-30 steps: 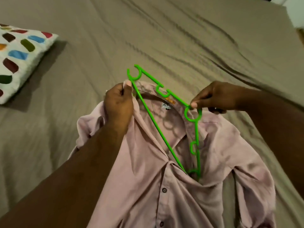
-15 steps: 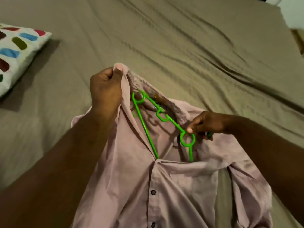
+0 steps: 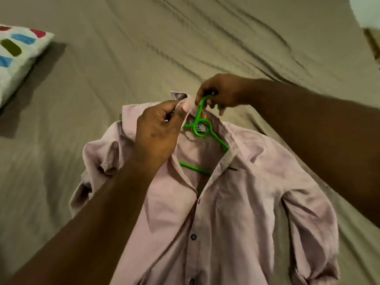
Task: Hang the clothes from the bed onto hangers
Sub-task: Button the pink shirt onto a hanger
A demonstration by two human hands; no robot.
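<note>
Shirt (image 3: 236, 202) lies on bed (image 3: 144, 58), hanger (image 3: 202, 130) mostly inside its neck; left hand (image 3: 158, 130) fingers pinch collar (image 3: 178, 96), right hand (image 3: 224, 93) fingers grip hook (image 3: 200, 105); seating shoulders and lifting off probably remain.

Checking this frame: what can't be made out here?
Head view only:
- green hanger: both ends hidden inside the pink shirt; hook covered by the right hand.
- collar label: print too small, crossed by the hanger.
- Shirt's left collar: partly under the left hand.
- Shirt hem: cut off by the bottom edge.
- pillow: cut off by the left edge.
</note>
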